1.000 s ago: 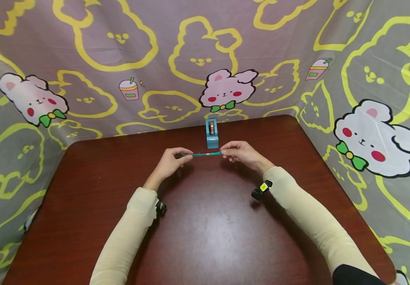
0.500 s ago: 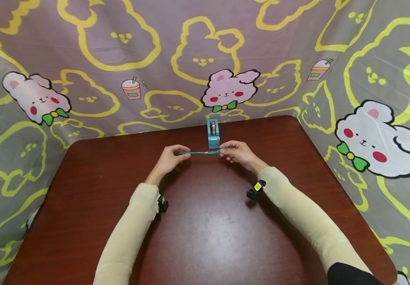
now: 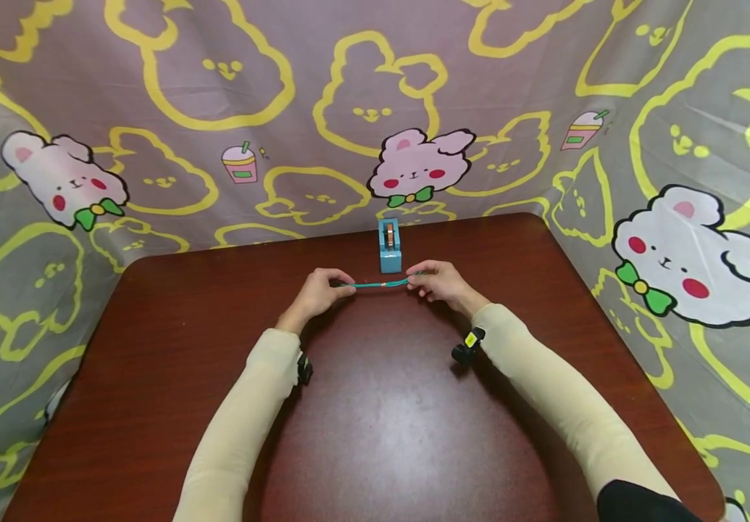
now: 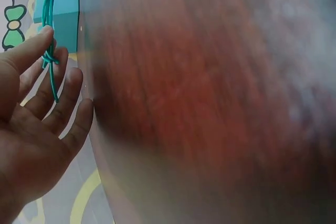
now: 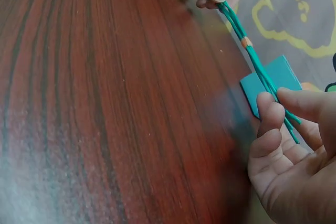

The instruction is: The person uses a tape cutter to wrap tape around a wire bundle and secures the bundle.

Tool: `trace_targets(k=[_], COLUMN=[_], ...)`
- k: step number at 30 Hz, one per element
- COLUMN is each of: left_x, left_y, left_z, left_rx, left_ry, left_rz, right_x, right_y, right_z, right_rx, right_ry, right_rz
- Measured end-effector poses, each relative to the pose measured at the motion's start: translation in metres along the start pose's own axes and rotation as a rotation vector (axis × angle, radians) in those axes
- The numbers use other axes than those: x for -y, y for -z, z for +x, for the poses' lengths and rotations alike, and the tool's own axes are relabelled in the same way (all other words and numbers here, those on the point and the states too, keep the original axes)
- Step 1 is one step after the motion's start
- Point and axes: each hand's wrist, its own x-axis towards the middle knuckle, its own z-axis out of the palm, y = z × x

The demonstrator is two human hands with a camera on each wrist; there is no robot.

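Note:
A thin bundle of green cord (image 3: pixel 369 285) stretches level between my two hands, with a small orange band (image 5: pixel 247 41) round its middle. My left hand (image 3: pixel 321 291) pinches one end between thumb and forefinger; loose strands and a knot hang past the fingers in the left wrist view. At the other end my right hand (image 3: pixel 441 281) pinches the cord, and two cut ends poke out beyond the fingertips in the right wrist view. Just behind the cord stands a blue tape dispenser (image 3: pixel 390 261) with a roll of brownish tape (image 3: pixel 390 235) in it.
The dark red-brown wooden table (image 3: pixel 375 406) has rounded corners. A patterned cloth (image 3: pixel 296 109) with cartoon bears and rabbits hangs behind it and along both sides. A small black camera (image 3: pixel 467 348) sits on the right wrist.
Both hands keep hold of the cord throughout. Over the last half second the left hand has shifted slightly right and the cord slightly toward me. The dispenser stays put.

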Motion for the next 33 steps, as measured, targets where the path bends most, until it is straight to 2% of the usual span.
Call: trace_targets(k=[8, 18, 33], left_x=[-0.001, -0.004, -0.005], left_y=[-0.003, -0.008, -0.01], left_z=[0.004, 0.008, 0.007], left_rx=[0.01, 0.031, 0.054], left_ry=[0.014, 0.024, 0.022], left_rz=[0.031, 0.051, 0.064], right_x=[0.001, 0.002, 0.002], right_y=[0.003, 0.007, 0.013], right_z=[0.002, 0.006, 0.008], right_rx=[-0.001, -0.04, -0.012], right_ry=[0.004, 0.038, 0.058], right_rz=[-0.08, -0.267, -0.512])
